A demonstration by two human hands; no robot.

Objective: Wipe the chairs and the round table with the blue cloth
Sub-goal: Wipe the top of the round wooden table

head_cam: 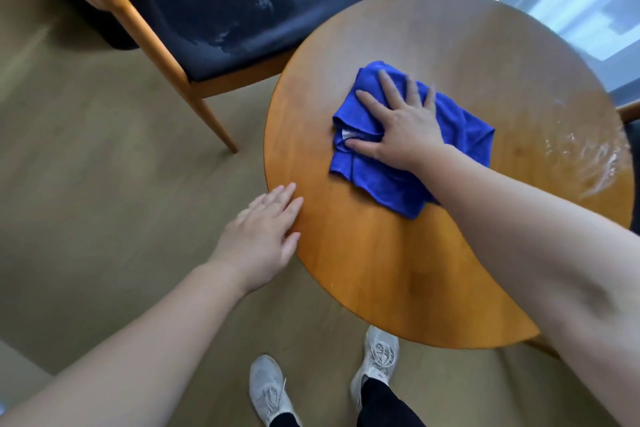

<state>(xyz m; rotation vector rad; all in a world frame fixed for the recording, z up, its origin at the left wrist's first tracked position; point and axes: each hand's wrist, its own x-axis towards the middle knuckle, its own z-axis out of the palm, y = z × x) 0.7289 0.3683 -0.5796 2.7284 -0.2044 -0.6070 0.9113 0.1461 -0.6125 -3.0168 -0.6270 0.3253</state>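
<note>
- Right hand (398, 125) lies flat, fingers spread, palm pressing the blue cloth (408, 156) onto the round table (381, 270); it grips nothing.
- Cloth spreads out crumpled under and around that palm, near the tabletop's middle.
- Left hand (263, 236) is open, fingertips touching the table edge, well apart from the cloth.
- Chair (225, 10), dark seat streaked, stands beyond the right hand's fingertips.

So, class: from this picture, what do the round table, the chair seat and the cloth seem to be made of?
Round table: likely wood with a glossy finish; grain and a window glare show.
Chair seat: dark padding, perhaps leather or vinyl; smooth, with a sheen and pale streaks.
Blue cloth: soft fabric, probably microfibre; it folds and looks fuzzy.
</note>
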